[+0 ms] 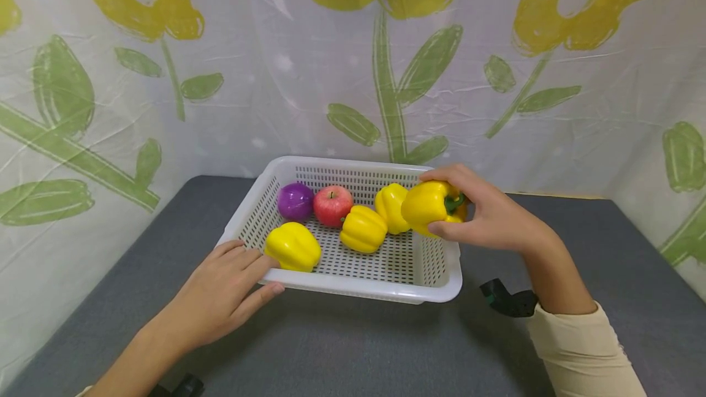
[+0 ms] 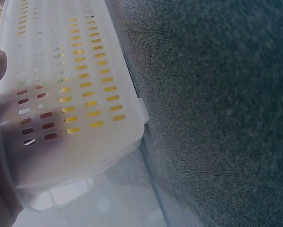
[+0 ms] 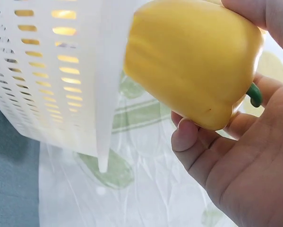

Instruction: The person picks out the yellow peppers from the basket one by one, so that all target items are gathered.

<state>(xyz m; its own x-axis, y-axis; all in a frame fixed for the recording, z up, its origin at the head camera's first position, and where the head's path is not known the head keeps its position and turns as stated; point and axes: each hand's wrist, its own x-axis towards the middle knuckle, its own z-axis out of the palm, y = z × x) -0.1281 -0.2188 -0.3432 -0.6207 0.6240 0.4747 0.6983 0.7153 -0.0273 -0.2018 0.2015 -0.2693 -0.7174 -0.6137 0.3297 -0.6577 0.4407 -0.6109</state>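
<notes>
My right hand [image 1: 485, 213] holds a yellow bell pepper [image 1: 423, 204] with a green stem over the right end of a white plastic basket [image 1: 364, 290]. From the right wrist, this bell pepper [image 3: 193, 56] shows between thumb and fingers, beside the basket's rim. My left hand [image 1: 226, 293] grips the basket's near left corner, fingers over the rim and thumb along the front. Its index finger lies close to another yellow bell pepper [image 1: 292, 247]. Two more yellow peppers, one central [image 1: 364, 229] and one behind it [image 1: 390, 207], lie in the basket with a red apple [image 1: 333, 206] and a round purple fruit or vegetable [image 1: 295, 201].
The basket stands on a dark grey tabletop [image 1: 353, 348]. Behind it hangs a pale curtain [image 1: 248, 78] printed with yellow flowers and green leaves. A small black device [image 1: 507, 300] is strapped at the right wrist, and another [image 1: 187, 386] shows below the left forearm.
</notes>
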